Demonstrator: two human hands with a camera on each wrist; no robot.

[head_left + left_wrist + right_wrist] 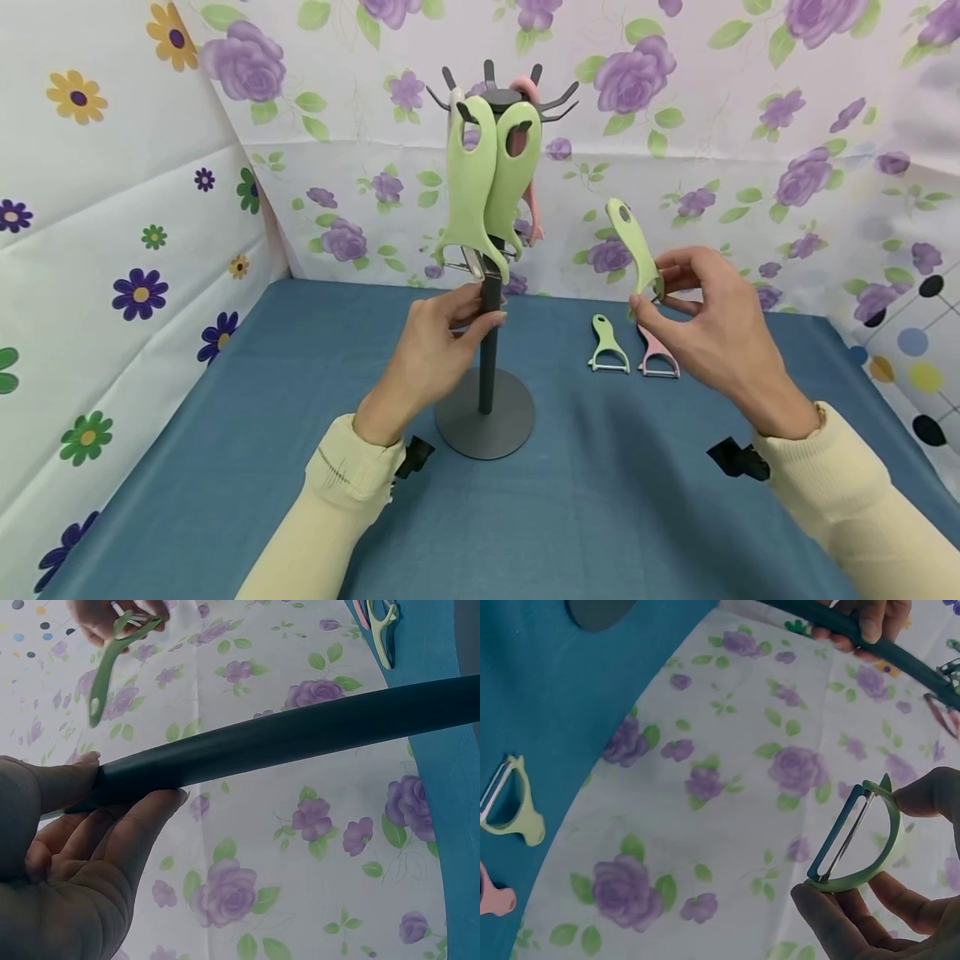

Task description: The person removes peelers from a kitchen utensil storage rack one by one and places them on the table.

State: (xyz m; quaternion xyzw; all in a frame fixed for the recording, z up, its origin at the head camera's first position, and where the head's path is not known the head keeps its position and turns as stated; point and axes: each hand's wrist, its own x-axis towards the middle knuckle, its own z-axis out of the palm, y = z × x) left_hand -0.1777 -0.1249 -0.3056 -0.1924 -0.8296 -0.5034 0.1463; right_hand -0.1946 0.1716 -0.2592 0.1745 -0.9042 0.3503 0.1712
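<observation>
My left hand (pixel 442 337) grips the dark post (pixel 489 350) of a rack, with thumb and fingers round it. Two green peelers (pixel 472 183) hang from the rack's front hooks, and a pink peeler (pixel 532 208) hangs behind them. Out to the right and above the table, my right hand (pixel 708 321) pinches another green peeler (pixel 636 237) by its blade end, its holed handle pointing up and left. In the right wrist view, thumb and fingertips hold the curved frame of that peeler (pixel 889 847) on both sides of the blade.
A green peeler (pixel 606 343) and a pink peeler (pixel 660 354) lie on the blue tablecloth (pixel 300 417) at the back right. The rack's round base (pixel 517 425) stands mid-table. Bare hooks (pixel 558 100) fan out at the rack's top right. Flowered sheets (pixel 360 125) wall in the back and sides.
</observation>
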